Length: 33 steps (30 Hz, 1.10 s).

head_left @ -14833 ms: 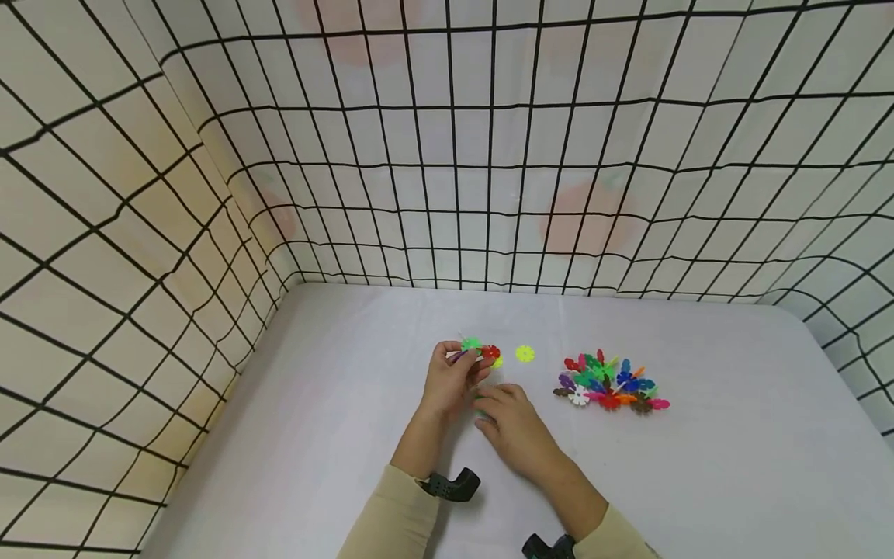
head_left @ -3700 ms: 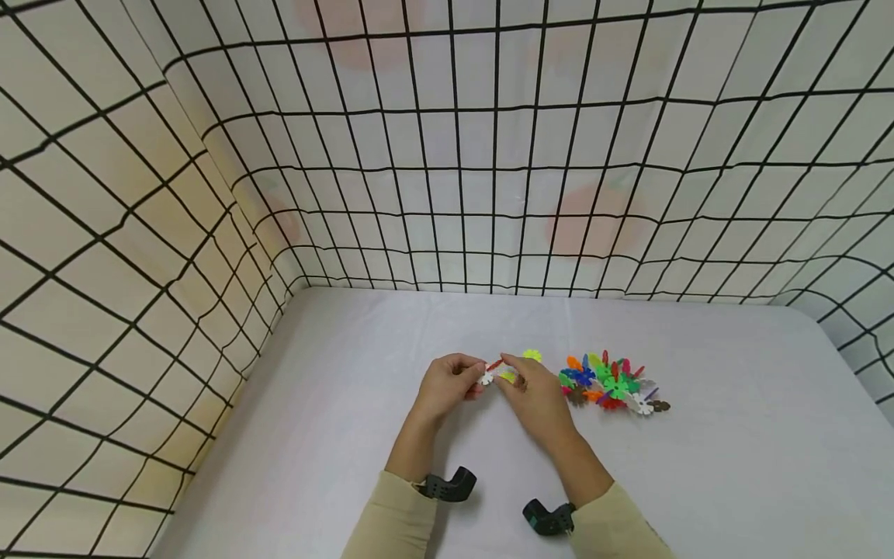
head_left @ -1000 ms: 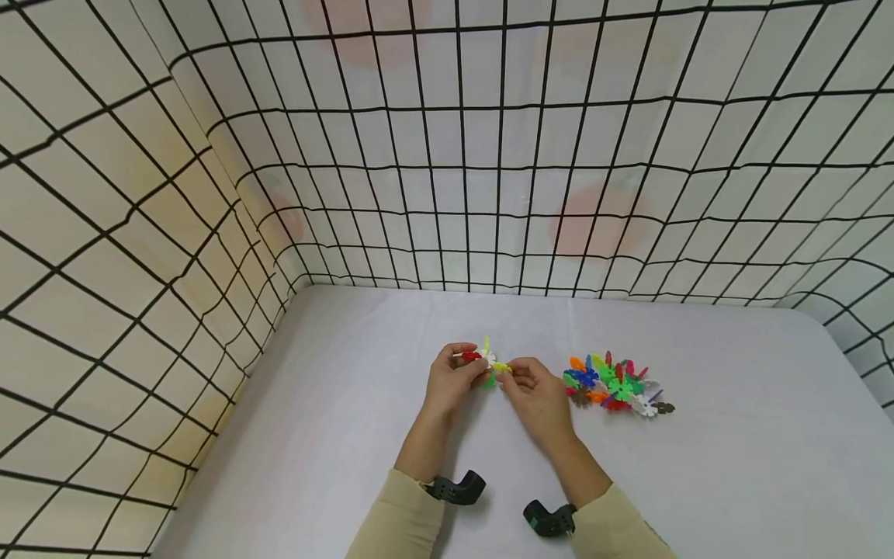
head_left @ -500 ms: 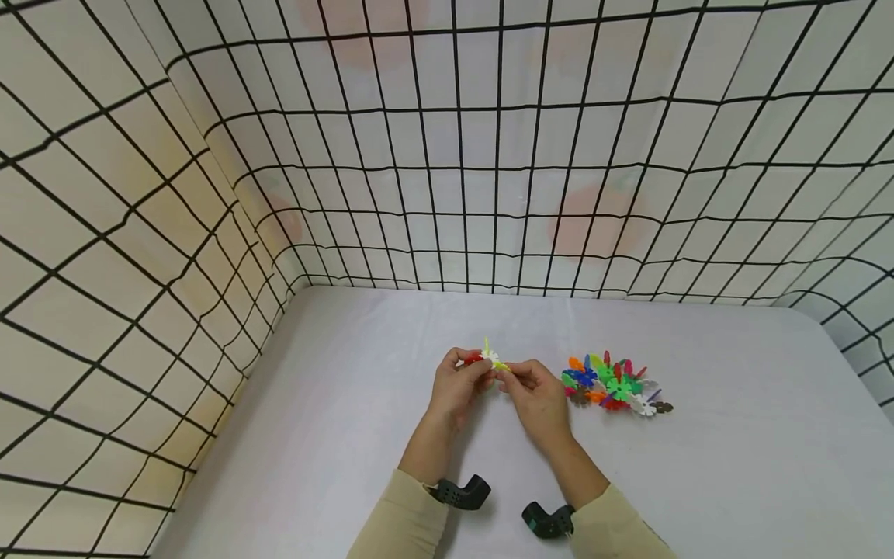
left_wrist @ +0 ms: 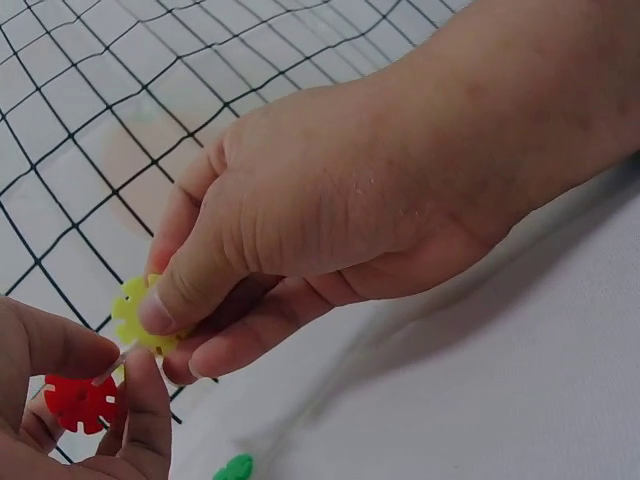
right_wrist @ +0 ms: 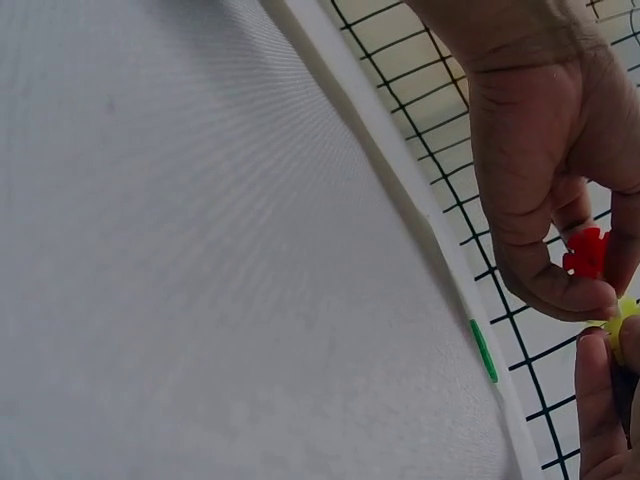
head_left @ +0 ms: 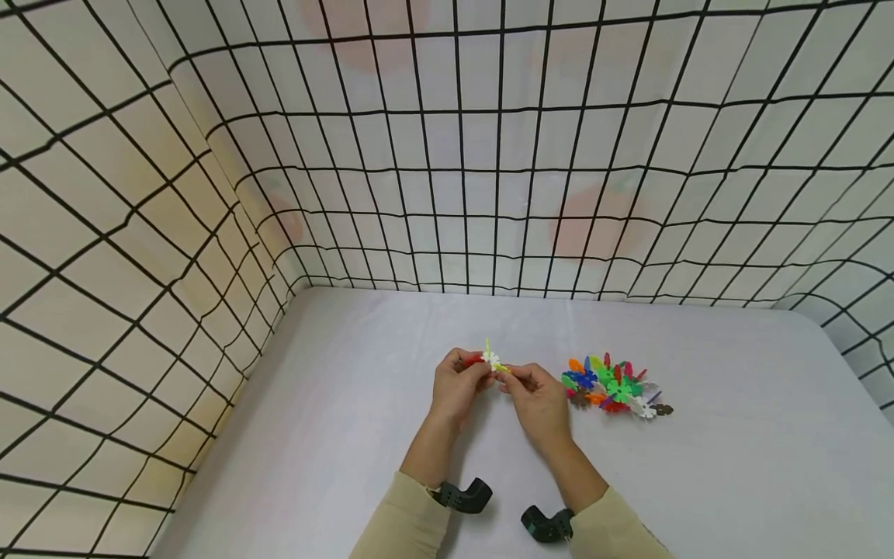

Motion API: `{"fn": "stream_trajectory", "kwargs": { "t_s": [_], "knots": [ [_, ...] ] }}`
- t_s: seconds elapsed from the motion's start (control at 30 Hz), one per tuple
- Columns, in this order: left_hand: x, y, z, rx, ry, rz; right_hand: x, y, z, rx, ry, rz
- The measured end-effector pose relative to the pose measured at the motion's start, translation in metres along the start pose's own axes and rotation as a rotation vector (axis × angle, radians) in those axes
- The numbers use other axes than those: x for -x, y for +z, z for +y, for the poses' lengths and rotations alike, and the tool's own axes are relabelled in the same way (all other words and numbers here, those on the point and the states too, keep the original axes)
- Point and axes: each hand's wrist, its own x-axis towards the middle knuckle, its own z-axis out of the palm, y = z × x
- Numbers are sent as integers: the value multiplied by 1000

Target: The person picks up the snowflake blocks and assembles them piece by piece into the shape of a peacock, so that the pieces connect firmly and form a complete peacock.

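Note:
My left hand (head_left: 455, 388) pinches a small joined cluster of notched plastic snowflake discs. A white disc (head_left: 491, 358) sits at its middle, a red disc (left_wrist: 82, 402) on its left, and a thin yellow disc (head_left: 487, 344) stands up behind. Between thumb and fingers, my right hand (head_left: 541, 400) pinches another yellow disc (left_wrist: 133, 312) against the white one's edge. Fingertips hide whether their slots are engaged. In the right wrist view the red disc (right_wrist: 586, 252) and yellow disc (right_wrist: 622, 320) appear close together. Beneath the hands lies a green disc (left_wrist: 235, 467).
A pile of multicoloured snowflake discs (head_left: 618, 388) lies right of my right hand on the white cloth-covered table (head_left: 335, 435). Black grid netting (head_left: 496, 210) encloses the table's back and sides.
Earlier, yellow discs lay loose on the table; now they are at the cluster. Over the last second both hands have drawn slightly closer, and the green disc has become hidden in the head view.

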Motion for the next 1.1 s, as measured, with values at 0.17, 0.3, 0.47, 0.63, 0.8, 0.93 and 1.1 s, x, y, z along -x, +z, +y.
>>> {"fn": "stream_trajectory", "kwargs": {
  "t_s": [0.17,0.3,0.47,0.63,0.8,0.93,1.1],
  "knots": [
    [2,2,-1,-6,0,-9,0,0,0,-9,-11,50],
    [2,5,-3,10,-17,-10,-2,1,1,9,-23,70],
    [-3,2,-3,14,18,99,-5,2,6,317,39,-52],
    [-4,-11,6,-23,72,173,0,4,7,770,-101,-355],
    [-4,-12,8,13,78,92,2,3,6,899,-256,-369],
    [-5,-12,6,29,77,12,1,2,5,827,-231,-218],
    [-6,-14,-1,-112,92,-93,-3,3,5,441,-103,51]
  ]
}}
